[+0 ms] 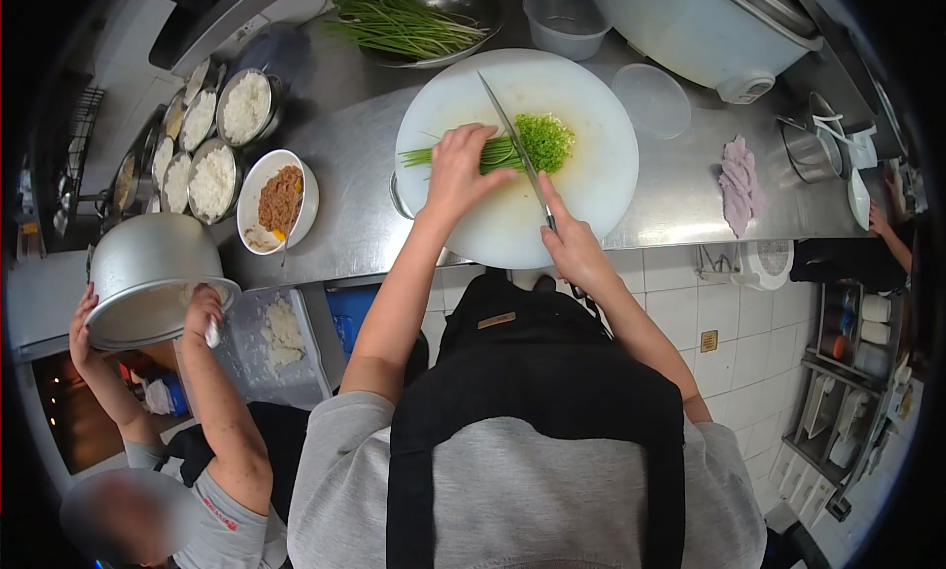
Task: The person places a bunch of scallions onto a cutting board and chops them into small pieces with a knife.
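Note:
My left hand (pixel 461 171) presses down on a bunch of green onions (pixel 416 158), its fingers curled over the stalks and the thumb pointing toward the blade. In my right hand (pixel 574 249) is the handle of a kitchen knife (pixel 520 145). The blade lies between the uncut stalks and a small pile of chopped green onions (pixel 545 141). All of this rests on a round white cutting board (pixel 581 200). Part of the stalks is hidden under my left hand.
Behind the board stand a metal bowl (pixel 483 7) of whole green onions and a plastic tub (pixel 567 22). A lid (pixel 651 101) and cloth (pixel 739 187) lie right. Left are a white bowl (pixel 307 209) of shredded food and a co-worker tilting a large pot (pixel 158 259).

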Action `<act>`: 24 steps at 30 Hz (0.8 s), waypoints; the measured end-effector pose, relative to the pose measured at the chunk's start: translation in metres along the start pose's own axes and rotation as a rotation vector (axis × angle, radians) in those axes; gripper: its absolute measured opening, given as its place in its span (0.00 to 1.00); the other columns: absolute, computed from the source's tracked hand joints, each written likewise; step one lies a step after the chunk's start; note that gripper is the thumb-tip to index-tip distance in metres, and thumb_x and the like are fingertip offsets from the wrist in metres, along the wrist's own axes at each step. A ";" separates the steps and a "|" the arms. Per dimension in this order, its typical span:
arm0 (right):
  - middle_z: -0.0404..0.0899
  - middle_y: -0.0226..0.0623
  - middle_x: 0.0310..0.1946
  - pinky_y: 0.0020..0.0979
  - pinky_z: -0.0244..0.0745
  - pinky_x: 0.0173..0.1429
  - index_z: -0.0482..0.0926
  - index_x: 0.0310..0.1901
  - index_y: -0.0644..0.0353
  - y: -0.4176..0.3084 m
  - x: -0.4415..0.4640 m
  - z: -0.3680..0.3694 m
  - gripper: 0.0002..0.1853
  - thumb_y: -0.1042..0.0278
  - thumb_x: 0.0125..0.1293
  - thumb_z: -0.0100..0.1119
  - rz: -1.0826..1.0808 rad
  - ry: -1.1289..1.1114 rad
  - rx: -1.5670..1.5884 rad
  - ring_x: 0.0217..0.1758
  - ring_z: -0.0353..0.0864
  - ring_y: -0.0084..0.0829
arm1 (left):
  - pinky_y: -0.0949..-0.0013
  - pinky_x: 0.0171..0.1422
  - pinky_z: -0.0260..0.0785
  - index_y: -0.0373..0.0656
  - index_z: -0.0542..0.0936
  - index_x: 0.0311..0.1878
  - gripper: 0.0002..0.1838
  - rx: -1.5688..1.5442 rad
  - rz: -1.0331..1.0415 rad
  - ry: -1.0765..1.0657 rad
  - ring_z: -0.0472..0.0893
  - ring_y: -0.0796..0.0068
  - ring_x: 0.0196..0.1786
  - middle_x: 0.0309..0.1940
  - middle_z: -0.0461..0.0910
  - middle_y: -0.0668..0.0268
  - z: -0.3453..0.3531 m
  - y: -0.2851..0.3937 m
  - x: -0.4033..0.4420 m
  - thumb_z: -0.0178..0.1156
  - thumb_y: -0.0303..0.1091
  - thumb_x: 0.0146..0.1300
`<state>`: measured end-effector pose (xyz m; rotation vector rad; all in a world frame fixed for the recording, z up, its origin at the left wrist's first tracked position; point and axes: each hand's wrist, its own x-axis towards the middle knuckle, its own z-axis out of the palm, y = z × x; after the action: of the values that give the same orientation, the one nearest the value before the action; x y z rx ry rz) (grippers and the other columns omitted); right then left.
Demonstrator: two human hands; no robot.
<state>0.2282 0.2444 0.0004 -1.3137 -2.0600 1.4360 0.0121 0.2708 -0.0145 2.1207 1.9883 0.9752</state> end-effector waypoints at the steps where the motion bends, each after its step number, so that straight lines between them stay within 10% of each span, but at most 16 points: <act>1: 0.77 0.47 0.21 0.37 0.74 0.23 0.42 0.79 0.37 -0.002 -0.001 -0.001 0.41 0.77 0.67 0.42 0.012 0.007 0.017 0.13 0.72 0.33 | 0.55 0.67 0.59 0.42 0.78 0.59 0.39 0.024 0.044 0.008 0.74 0.60 0.61 0.55 0.79 0.60 0.003 0.003 0.001 0.78 0.43 0.41; 9: 0.77 0.44 0.20 0.35 0.74 0.23 0.43 0.79 0.39 -0.019 -0.007 -0.006 0.40 0.76 0.68 0.43 0.005 0.047 0.000 0.13 0.72 0.30 | 0.55 0.69 0.59 0.40 0.77 0.60 0.35 0.005 0.080 -0.174 0.73 0.58 0.62 0.56 0.78 0.58 0.014 -0.025 0.008 0.73 0.43 0.47; 11: 0.79 0.70 0.37 0.54 0.69 0.53 0.42 0.79 0.43 -0.025 -0.008 -0.005 0.42 0.74 0.66 0.47 0.099 0.004 -0.037 0.44 0.79 0.67 | 0.56 0.67 0.61 0.40 0.78 0.57 0.30 0.016 0.091 -0.125 0.74 0.58 0.59 0.51 0.78 0.59 0.011 -0.024 0.009 0.71 0.42 0.51; 24: 0.80 0.67 0.33 0.52 0.70 0.50 0.43 0.79 0.41 -0.037 -0.014 -0.002 0.41 0.73 0.67 0.48 0.017 0.142 -0.021 0.39 0.80 0.65 | 0.49 0.53 0.63 0.46 0.83 0.35 0.10 0.132 -0.128 -0.291 0.81 0.61 0.50 0.40 0.84 0.63 0.036 -0.031 0.075 0.61 0.41 0.59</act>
<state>0.2185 0.2314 0.0364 -1.4017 -1.9818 1.2918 -0.0003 0.3573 -0.0288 2.0270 2.0555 0.4951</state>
